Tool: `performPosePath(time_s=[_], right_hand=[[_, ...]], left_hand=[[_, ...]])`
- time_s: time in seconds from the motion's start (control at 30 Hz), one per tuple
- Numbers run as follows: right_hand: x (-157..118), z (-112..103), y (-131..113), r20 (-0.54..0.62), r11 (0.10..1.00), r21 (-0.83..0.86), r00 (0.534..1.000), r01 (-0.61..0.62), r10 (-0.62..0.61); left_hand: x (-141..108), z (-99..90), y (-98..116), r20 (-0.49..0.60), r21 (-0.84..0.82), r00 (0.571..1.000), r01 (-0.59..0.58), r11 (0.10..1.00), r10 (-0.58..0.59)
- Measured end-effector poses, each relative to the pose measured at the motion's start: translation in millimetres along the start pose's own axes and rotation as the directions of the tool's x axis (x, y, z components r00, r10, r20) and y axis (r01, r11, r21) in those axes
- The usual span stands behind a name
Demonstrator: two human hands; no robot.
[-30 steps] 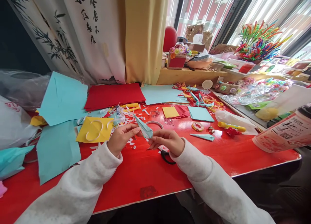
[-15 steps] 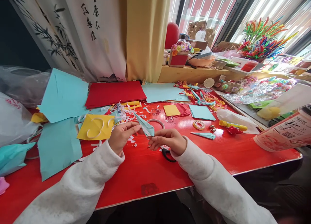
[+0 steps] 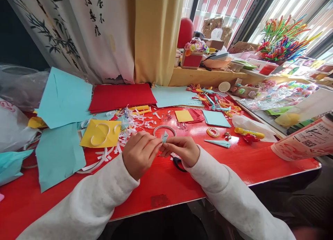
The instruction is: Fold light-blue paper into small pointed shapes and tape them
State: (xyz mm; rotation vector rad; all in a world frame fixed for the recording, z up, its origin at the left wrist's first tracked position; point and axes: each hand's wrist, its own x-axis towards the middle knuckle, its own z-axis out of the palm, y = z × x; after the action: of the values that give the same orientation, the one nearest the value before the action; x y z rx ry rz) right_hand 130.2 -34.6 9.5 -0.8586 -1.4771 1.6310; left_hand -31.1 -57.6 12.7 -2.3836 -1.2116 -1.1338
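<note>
Both my hands meet over the red table (image 3: 208,174), pinching a small folded piece of light-blue paper (image 3: 164,136). My left hand (image 3: 142,149) covers most of it, so only one pointed end shows. From the other side, my right hand (image 3: 182,149) grips that end between thumb and fingers. Behind them lies a roll of tape (image 3: 164,126), seen as a pale ring. A black scissors handle (image 3: 178,164) sticks out below my right hand. To the right, a similar folded light-blue paper (image 3: 218,143) lies flat, near a pink-and-white ring (image 3: 213,132).
Light-blue sheets (image 3: 61,156) and a yellow sheet (image 3: 101,133) lie left, with white paper shreds (image 3: 132,123) beside them. Red paper (image 3: 122,97) and small blue squares (image 3: 215,118) sit farther back. A yellow glue stick (image 3: 249,132) and a large cup (image 3: 304,139) stand at right.
My left hand has moved right and closed over the folded paper, hiding most of it. Earlier its long pointed shape was visible between both hands. My right hand has barely moved.
</note>
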Motion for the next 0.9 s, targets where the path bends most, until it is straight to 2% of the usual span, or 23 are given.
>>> performPosePath(time_s=[0.3,0.6,0.9], right_hand=[[-2.8,2.1,6.9,-0.03,0.974,-0.169,0.987,0.152,-0.159],[-3.1,1.4,5.7,-0.024,0.979,-0.154,0.991,0.13,-0.135],[-2.8,0.4,5.7,-0.003,0.972,-0.189,0.989,0.143,-0.146]], left_hand=[[-1.8,-0.3,1.3,0.006,0.033,1.0,0.012,0.999,-0.012],[1.7,0.7,0.6,0.009,-0.114,0.994,0.111,0.987,-0.111],[1.0,0.4,1.5,0.029,-0.115,0.993,0.117,0.986,-0.115]])
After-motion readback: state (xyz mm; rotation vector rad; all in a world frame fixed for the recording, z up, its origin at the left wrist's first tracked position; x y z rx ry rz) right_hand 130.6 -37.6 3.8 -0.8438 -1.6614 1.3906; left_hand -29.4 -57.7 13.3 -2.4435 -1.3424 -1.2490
